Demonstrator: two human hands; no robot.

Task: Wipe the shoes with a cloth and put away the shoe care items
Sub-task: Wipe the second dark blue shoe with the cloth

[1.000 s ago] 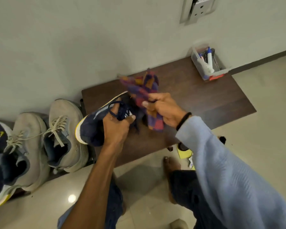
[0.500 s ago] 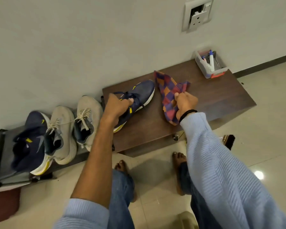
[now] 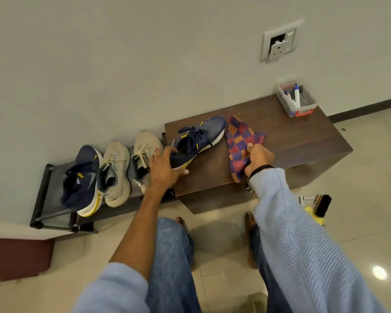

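A navy shoe [image 3: 199, 138] with yellow accents lies on the dark wooden bench [image 3: 291, 141], toe toward the wall. My left hand [image 3: 165, 166] holds its heel between thumb and fingers at the bench's left edge. A red, blue and orange checked cloth [image 3: 239, 141] is spread on the bench just right of the shoe. My right hand [image 3: 257, 157] pinches the cloth's near edge. The matching navy shoe [image 3: 84, 177] and two beige shoes [image 3: 117, 172] [image 3: 145, 152] stand on a low black rack [image 3: 43, 199] to the left.
A clear box [image 3: 296, 102] of markers and small items sits at the bench's far right corner. A shoe brush [image 3: 323, 205] and a yellow cloth [image 3: 312, 211] lie on the tiled floor at right. My bare feet are in front of the bench. A wall socket [image 3: 280, 41] is above.
The navy shoe went from being held up and wiped to lying on the bench. The cloth has come off the shoe and spread on the bench. The view has pulled back.
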